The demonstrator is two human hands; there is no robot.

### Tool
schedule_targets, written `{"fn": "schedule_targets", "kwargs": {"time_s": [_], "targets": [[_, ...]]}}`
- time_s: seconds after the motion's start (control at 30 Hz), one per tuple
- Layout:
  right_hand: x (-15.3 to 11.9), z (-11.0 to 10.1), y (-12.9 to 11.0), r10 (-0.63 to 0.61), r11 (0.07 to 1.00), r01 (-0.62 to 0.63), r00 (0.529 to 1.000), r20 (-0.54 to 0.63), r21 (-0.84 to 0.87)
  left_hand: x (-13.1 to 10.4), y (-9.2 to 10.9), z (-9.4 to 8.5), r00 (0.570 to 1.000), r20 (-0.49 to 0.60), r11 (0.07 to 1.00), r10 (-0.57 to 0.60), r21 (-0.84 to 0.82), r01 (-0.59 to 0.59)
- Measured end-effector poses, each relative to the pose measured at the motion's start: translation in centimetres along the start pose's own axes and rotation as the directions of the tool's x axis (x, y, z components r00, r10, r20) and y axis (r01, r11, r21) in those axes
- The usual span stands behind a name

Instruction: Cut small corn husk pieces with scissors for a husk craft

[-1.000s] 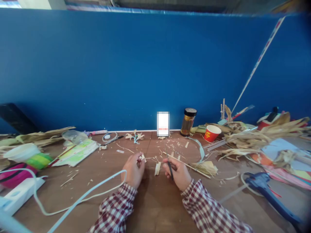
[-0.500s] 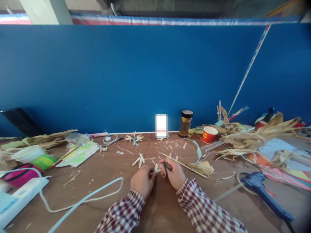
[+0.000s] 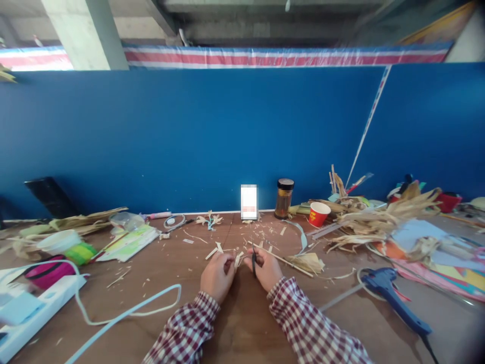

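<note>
My left hand pinches a pale strip of husk between thumb and fingers, just above the table. Close on its right, my right hand is closed around dark scissors, whose narrow tip points away from me. The fingers hide part of the scissors' handles. Beyond my left hand, a few short cut pieces of husk lie on the brown table. A thin pale stick and a wider piece of dry husk lie beyond my right hand.
A dark-lidded jar, a lit phone screen and a red paper cup stand along the blue partition. At right are a blue glue gun and heaped dry husks. A white power strip sits at left.
The camera view has tilted up and shifted a little. My left hand has turned and lifted the husk strip more upright. The right hand still grips the scissors.
</note>
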State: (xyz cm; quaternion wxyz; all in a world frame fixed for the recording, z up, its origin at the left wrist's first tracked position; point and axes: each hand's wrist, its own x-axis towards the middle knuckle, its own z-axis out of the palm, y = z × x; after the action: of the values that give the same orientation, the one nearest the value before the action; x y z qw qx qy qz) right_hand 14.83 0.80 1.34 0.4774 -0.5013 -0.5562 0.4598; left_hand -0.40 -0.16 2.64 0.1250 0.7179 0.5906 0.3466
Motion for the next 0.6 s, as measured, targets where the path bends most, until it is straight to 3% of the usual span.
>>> {"fn": "schedule_targets", "kwargs": {"time_s": [0.1,0.3,0.5,0.6], "targets": [[0.0,-0.2,-0.4,0.001,1.0,-0.001,0.999,-0.048,0.015,-0.1,0.3,0.0,0.996,-0.026,0.993,0.089,-0.075,-0.091],[0.3,-0.6,-0.6,0.043,0.996,-0.039,0.998,-0.051,0.075,-0.4,-0.2,0.6,0.973,0.062,0.958,0.221,-0.203,-0.204],[0.3,-0.6,-0.4,0.001,0.995,0.001,1.0,-0.019,0.097,-0.3,-0.6,0.6,0.989,0.016,0.938,0.147,-0.32,-0.134],[0.1,-0.5,-0.6,0.01,0.995,-0.009,1.0,-0.006,0.102,-0.1,-0.8,0.7,0.999,0.011,0.904,0.051,-0.425,-0.041]]}}
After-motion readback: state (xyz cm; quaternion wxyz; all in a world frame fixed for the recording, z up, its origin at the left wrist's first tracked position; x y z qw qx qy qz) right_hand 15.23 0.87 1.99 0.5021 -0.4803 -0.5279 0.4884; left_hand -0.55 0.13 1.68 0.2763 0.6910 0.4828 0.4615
